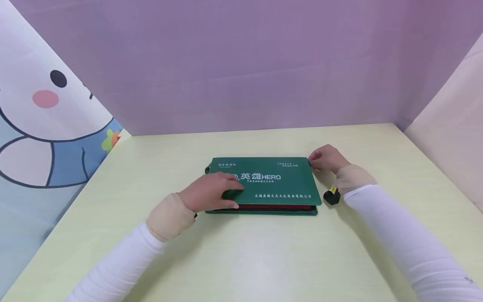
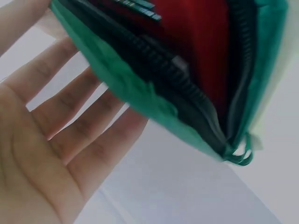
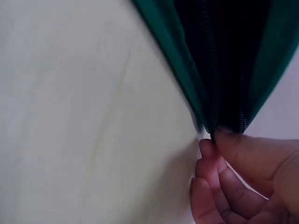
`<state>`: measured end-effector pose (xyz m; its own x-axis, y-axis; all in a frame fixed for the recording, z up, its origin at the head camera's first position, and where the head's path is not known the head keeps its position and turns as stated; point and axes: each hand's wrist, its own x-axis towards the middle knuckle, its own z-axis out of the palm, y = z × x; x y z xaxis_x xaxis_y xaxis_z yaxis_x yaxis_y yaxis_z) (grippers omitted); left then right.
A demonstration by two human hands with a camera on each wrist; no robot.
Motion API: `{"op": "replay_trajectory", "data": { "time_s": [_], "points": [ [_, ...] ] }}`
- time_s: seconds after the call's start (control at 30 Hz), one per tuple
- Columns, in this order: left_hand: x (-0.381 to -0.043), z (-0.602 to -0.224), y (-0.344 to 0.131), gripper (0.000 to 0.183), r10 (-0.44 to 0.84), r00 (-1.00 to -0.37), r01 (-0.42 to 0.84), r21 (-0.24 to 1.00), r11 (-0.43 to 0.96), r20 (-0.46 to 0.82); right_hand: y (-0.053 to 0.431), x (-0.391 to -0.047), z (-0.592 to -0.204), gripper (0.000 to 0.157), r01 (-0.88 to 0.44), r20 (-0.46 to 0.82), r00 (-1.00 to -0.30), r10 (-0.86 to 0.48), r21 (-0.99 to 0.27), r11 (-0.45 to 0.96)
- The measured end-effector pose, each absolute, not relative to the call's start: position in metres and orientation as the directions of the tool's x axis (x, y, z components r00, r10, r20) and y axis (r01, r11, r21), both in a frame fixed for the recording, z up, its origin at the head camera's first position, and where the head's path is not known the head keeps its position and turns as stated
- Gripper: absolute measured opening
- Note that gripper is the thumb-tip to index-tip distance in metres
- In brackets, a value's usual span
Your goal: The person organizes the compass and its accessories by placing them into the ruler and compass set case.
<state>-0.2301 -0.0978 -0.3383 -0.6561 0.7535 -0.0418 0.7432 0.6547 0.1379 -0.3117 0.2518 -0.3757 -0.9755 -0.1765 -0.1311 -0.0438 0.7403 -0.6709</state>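
A flat green zippered case [image 1: 279, 167] with white lettering lies on the table, its front edge parted over a red inside. Across the left part of its lid rests my left hand [image 1: 211, 191], fingers extended; the left wrist view shows those fingers [image 2: 79, 123] along the green edge. Dark zipper teeth [image 2: 159, 63] run separated along the opening, with a small green loop [image 2: 242, 156] at one corner. At the far right corner my right hand [image 1: 327, 158] pinches the zipper pull [image 3: 213, 136], mostly hidden between thumb and curled fingers.
The pale table [image 1: 264, 256] extends around the case. Behind it stands a purple backdrop [image 1: 245, 67], with a cartoon-printed cloth [image 1: 45, 121] at the left and a pale wall [image 1: 453, 121] at the right. A small black device [image 1: 331, 197] sits at my right wrist.
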Motion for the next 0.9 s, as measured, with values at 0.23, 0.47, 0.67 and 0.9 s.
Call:
{"op": "replay_trajectory", "data": {
  "time_s": [0.23, 0.47, 0.67, 0.9],
  "points": [
    [-0.240, -0.353, -0.098, 0.053, 0.772, -0.635, 0.756, 0.177, 0.630, -0.034, 0.252, -0.318, -0.374, 0.013, -0.053, -0.122, -0.978, -0.169, -0.640, 0.767],
    [-0.251, -0.360, -0.099, 0.041, 0.794, -0.608, 0.783, 0.169, 0.599, 0.003, 0.251, -0.325, -0.374, 0.010, -0.084, -0.107, -0.976, -0.191, -0.621, 0.779],
    [-0.257, -0.364, -0.098, 0.049, 0.788, -0.615, 0.776, 0.161, 0.610, -0.025, 0.250, -0.330, -0.377, 0.007, -0.089, -0.098, -0.978, -0.184, -0.600, 0.795],
    [-0.264, -0.370, -0.098, 0.056, 0.758, -0.648, 0.742, 0.168, 0.649, -0.074, 0.252, -0.330, -0.378, 0.004, -0.114, -0.083, -0.976, -0.201, -0.588, 0.801]
  ]
}}
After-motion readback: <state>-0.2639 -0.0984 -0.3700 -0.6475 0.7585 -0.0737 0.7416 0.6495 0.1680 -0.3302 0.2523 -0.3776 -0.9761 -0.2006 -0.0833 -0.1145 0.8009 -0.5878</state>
